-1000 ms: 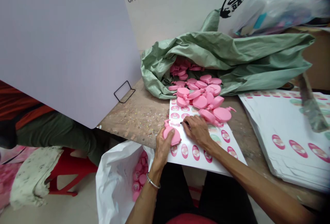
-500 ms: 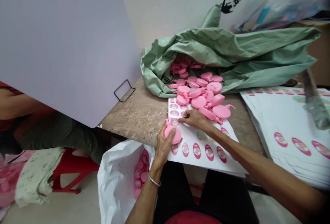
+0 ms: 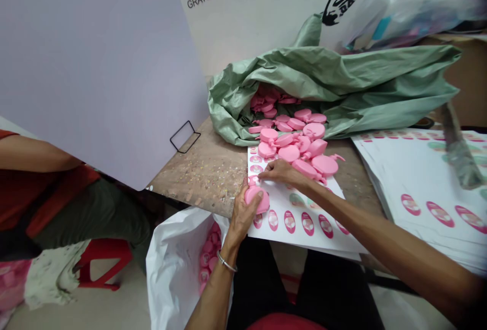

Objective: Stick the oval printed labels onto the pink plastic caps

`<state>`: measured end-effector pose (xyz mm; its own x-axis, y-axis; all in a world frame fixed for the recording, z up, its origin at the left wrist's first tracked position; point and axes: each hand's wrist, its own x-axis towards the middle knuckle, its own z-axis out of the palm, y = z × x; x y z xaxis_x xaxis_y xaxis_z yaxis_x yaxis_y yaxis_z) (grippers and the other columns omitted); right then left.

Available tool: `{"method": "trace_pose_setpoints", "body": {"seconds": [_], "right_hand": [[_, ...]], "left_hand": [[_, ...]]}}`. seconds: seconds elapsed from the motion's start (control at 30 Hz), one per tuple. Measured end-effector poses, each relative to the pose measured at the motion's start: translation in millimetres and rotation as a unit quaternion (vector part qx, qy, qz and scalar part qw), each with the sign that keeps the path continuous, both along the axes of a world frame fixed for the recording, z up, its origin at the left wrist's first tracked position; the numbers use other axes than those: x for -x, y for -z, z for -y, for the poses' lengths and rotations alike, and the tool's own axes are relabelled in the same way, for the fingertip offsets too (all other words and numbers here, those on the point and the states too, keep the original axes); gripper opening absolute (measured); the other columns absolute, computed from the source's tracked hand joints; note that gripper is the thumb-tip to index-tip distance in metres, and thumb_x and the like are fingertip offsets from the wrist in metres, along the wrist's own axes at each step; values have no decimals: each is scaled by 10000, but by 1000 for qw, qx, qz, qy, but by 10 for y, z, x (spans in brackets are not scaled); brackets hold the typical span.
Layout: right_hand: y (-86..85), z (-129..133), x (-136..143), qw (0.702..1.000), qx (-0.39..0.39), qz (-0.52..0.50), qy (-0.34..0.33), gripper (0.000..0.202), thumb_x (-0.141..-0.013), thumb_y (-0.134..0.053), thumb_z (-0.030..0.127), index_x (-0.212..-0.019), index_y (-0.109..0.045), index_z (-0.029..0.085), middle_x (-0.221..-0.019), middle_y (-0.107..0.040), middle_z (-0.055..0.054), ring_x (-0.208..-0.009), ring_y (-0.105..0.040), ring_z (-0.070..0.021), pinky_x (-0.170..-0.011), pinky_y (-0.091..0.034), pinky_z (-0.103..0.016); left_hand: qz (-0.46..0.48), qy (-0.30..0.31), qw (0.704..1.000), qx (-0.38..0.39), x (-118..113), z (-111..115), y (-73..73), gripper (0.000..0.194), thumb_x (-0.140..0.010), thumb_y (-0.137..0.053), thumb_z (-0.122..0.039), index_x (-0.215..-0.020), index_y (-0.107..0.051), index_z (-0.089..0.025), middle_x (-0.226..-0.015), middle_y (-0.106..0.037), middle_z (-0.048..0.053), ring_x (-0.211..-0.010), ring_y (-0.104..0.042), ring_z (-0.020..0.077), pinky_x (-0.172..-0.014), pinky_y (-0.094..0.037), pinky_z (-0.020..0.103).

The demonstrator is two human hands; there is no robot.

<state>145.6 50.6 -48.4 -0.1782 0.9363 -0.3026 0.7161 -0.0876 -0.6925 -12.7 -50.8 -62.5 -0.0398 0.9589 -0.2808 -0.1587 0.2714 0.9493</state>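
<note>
Right fingers (image 3: 267, 172) nearer smooth pink disc (image 3: 255, 197)

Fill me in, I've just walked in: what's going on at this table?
A person's left hand holds a pink piece at the left edge of a sheet of oval prints. The right hand has its fingers close beside that piece; what they pinch, if anything, is too small to tell. Other pink pieces lie heaped across the sheet's far part, at the mouth of a green bag. A white bag below the edge of the table holds more.
</note>
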Motion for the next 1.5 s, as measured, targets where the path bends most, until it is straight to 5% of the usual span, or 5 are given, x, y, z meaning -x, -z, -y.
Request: {"method": "trace_pose_setpoints", "body": {"seconds": [0.23,0.37,0.5,0.7,1.5], "right_hand": [[-97,-69,-172,978,15,-202,43,513,-661,-640,682,-606,-518,187,-546,-425,49,-490,-335,-74,-473,-279,-244],[-258,172,-308,946,-57,-310,76,488,-707,-659,648,-819,-656,173,-702,-592,-1,-609,-479,-100,-550,-373,-238],[-402,550,-285,956,-65,-287,10,476,-734,-676,595,-980,-734,192,-1001,-713,-68,-899,-621,-217,-765,-483,-319],[-469,856,-185,968,-88,-234,4,432,-758,-675,563,-984,-762,205,-952,-739,-61,-893,-667,-242,-771,-516,-330],[-434,874,-185,965,-97,-243,-15,388,-745,-704,531,-929,-752,193,-913,-727,-53,-824,-643,-197,-763,-496,-305]], "left_hand": [[46,17,999,6,5,44,-41,522,-726,-748,-441,-1139,-603,-155,-949,-729,124,-775,-697,203,-651,-574,277],[114,16,993,23,-17,69,-193,550,-776,-679,-528,-1134,-574,-123,-932,-727,143,-590,-654,144,-480,-507,208],[160,2,984,75,-62,73,-394,675,-863,-449,-664,-1227,-557,-106,-942,-730,169,-574,-673,176,-429,-496,224],[176,-9,980,97,-128,70,-524,588,-956,-322,-558,-1186,-602,-96,-842,-731,135,-609,-701,205,-422,-503,223],[182,9,976,119,-123,35,-503,618,-962,-275,-563,-1189,-587,-82,-626,-674,86,-489,-659,194,-401,-508,240]]}}
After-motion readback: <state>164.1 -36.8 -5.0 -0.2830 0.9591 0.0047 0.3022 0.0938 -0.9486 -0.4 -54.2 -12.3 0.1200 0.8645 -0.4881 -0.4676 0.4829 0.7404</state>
